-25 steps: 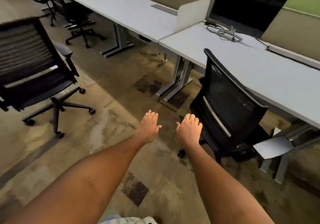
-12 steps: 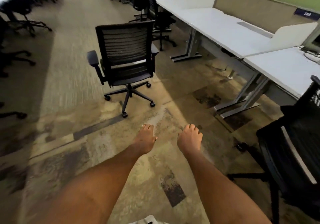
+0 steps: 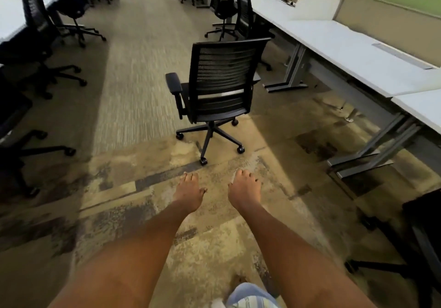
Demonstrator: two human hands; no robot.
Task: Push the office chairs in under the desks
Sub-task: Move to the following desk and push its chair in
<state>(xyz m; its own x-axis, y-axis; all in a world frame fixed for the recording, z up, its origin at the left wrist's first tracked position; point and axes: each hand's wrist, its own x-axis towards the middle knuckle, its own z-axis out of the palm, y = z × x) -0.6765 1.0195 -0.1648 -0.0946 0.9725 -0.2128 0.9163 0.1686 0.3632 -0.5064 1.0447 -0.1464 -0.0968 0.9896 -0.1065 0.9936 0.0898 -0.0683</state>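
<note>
A black mesh office chair [image 3: 222, 85] stands out in the aisle, its back towards me, left of the long white desk [image 3: 353, 52] on the right. My left hand [image 3: 189, 192] and my right hand [image 3: 244, 189] are stretched out side by side, palms down, fingers apart, holding nothing. Both hands hover short of the chair's wheeled base, touching nothing. Another black chair [image 3: 422, 241] is cut off at the lower right edge, beside a second white desk [image 3: 422, 109].
Grey desk legs [image 3: 372, 150] stand on the stained carpet at right. More black chairs [image 3: 229, 9] sit along the right desk row farther off. Several chairs [image 3: 43, 52] and white desks line the left side. A carpeted aisle runs between the rows.
The view has swung left, away from the chair at the monitor desk. The aisle chair is now centred ahead of my hands and closer. Both hands stay empty.
</note>
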